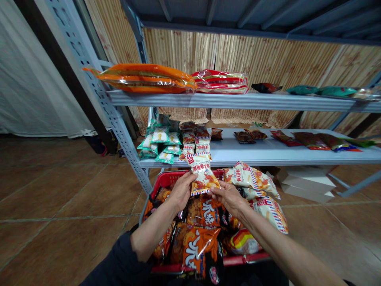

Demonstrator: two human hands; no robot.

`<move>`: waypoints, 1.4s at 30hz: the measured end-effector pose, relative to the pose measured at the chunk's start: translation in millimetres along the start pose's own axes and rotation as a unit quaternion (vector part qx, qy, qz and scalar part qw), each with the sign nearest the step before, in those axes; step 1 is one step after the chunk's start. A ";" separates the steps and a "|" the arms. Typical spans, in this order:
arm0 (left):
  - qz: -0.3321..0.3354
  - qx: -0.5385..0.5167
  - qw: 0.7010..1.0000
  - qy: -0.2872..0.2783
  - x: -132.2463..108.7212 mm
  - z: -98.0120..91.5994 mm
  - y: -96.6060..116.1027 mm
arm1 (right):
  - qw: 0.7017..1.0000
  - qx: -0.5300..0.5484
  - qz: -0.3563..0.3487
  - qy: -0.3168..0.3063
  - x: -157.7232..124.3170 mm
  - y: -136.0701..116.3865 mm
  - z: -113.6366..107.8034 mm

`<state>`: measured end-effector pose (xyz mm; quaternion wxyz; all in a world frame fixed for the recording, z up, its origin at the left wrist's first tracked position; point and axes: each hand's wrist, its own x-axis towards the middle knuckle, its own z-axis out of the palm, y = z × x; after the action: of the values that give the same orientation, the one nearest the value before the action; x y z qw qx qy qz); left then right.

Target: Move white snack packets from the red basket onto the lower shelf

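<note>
Left hand [180,191] and right hand [228,197] both pinch a printed snack packet [204,182] by its edges, front showing, above a red basket [166,178] of orange packets [199,248], near a white shelf [268,155] whose matching packets [195,143] sit grouped by kind.

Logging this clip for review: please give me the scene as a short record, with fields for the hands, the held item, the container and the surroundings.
held item: white-and-orange plastic snack packet
left hand: gripping the packet's left side
right hand: gripping the packet's lower right corner
container: red plastic basket below the hands, filled with orange plastic snack packets
surroundings: grey slotted metal shelving ahead, holding stacked white snack packets; brown tiled floor
</note>
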<state>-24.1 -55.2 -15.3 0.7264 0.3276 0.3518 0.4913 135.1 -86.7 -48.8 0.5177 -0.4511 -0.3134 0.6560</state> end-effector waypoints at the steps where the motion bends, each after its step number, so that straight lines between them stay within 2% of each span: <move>1: 0.003 0.003 1.000 0.006 0.0 0.4 -0.7 | 1.000 0.000 0.002 -0.002 0.3 0.6 -0.2; 8: 0.031 0.029 0.998 0.050 2.1 1.5 -6.0 | 1.000 0.005 0.017 -0.019 -2.0 2.3 1.3; 15: 0.047 0.072 0.996 0.033 3.6 -1.6 -7.6 | 0.999 0.015 0.006 -0.028 -1.9 5.1 2.9; 21: 0.039 0.071 0.995 0.058 6.5 -5.8 -11.1 | 1.000 -0.014 -0.014 -0.019 -1.5 5.2 4.3; 30: 0.054 0.061 0.996 0.044 3.3 -7.3 -12.4 | 0.998 -0.038 -0.028 -0.033 -7.4 1.1 9.6; 34: 0.058 0.061 0.996 0.023 1.0 -9.5 -16.1 | 0.998 -0.033 -0.043 -0.020 -6.9 1.3 10.6; 42: 0.063 0.028 0.997 0.021 -1.2 -4.7 -18.2 | 0.996 -0.053 -0.069 0.013 -4.7 0.1 8.7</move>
<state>-19.6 -61.2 -32.5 0.6766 0.3588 0.3595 0.5332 127.4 -90.8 -44.1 0.5411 -0.4636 -0.3715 0.5953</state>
